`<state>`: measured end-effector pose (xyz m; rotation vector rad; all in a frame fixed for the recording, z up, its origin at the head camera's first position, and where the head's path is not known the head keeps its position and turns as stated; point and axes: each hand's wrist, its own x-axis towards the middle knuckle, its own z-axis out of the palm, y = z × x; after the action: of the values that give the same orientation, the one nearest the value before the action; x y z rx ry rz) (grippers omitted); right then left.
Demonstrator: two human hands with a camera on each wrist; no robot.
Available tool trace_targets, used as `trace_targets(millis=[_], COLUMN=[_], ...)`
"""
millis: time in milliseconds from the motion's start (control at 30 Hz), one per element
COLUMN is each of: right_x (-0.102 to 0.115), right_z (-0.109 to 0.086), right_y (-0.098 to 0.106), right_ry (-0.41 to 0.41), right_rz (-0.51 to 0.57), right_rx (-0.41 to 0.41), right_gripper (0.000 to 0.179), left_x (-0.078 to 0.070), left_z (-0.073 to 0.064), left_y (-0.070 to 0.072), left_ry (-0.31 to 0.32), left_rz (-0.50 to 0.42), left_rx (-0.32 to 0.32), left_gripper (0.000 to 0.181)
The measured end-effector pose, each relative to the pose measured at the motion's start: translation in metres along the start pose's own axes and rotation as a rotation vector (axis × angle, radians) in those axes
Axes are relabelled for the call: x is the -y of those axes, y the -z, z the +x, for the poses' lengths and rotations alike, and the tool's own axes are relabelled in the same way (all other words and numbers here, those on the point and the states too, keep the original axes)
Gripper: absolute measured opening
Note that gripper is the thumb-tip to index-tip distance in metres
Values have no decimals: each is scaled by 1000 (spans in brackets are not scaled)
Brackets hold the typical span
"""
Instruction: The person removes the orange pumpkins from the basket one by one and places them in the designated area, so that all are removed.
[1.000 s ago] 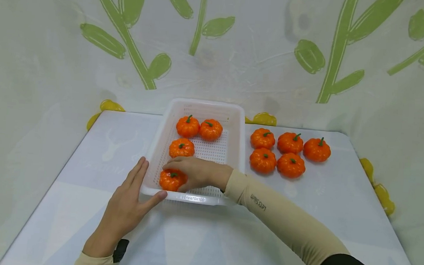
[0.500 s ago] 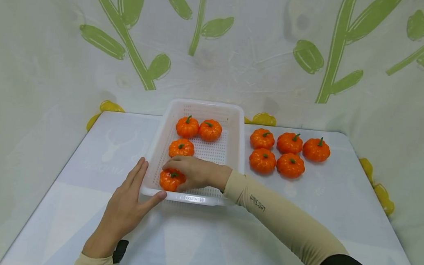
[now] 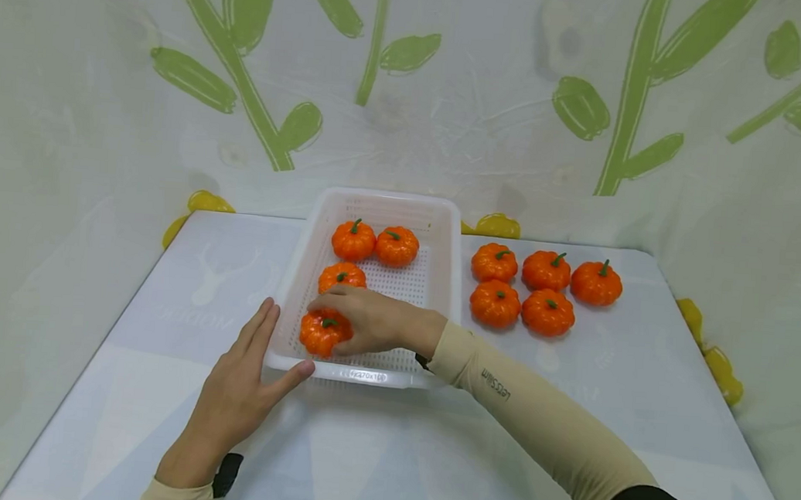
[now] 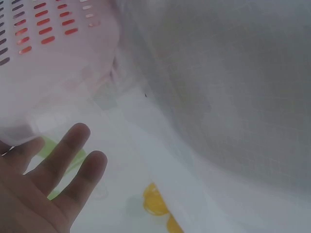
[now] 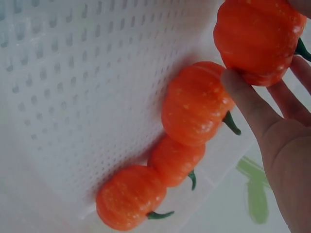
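Observation:
In the head view my right hand (image 3: 377, 322) reaches into the white perforated plastic basket (image 3: 447, 300). It grips a small orange pumpkin (image 3: 323, 334) with a green stem at the near left corner. In the right wrist view, fingers curl around that pumpkin (image 5: 260, 41), and three other pumpkins lie in a line beyond it, the nearest pumpkin (image 5: 197, 104) close to the fingertips. My left hand (image 3: 233, 393) is at the basket's near left corner, fingers straight and thumb at the rim. The left wrist view shows its spread fingers (image 4: 68, 150) beside the basket wall (image 4: 58, 68).
Right of the basket, several more pumpkins stand in two rows on the white table (image 3: 386, 450), among them a front pumpkin (image 3: 496, 303) near the basket wall. A pale curtain (image 3: 451, 129) with printed green leaves hangs behind and beside the table.
My right hand and the gripped pumpkin have risen slightly from the basket's near corner in the last half second. The left hand has stayed in place.

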<state>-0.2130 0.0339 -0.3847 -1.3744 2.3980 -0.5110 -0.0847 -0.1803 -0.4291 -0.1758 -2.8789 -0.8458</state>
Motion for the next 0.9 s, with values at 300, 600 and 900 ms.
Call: trace_targets(millis=[300, 600, 900], right_x=[6, 0, -13], right_z=[-16, -37, -65], right_y=[24, 46, 59], right_ry=[56, 95, 103], right_rz=[34, 65, 115], right_rx=[-130, -274, -415], right_gripper=[67, 65, 65], left_x=[0, -1, 1], left_z=[0, 1, 1], left_y=[1, 1, 1], left_ry=[-9, 5, 9], left_rz=[-6, 7, 0], left_rx=[-6, 11, 10], left_gripper=[99, 99, 100])
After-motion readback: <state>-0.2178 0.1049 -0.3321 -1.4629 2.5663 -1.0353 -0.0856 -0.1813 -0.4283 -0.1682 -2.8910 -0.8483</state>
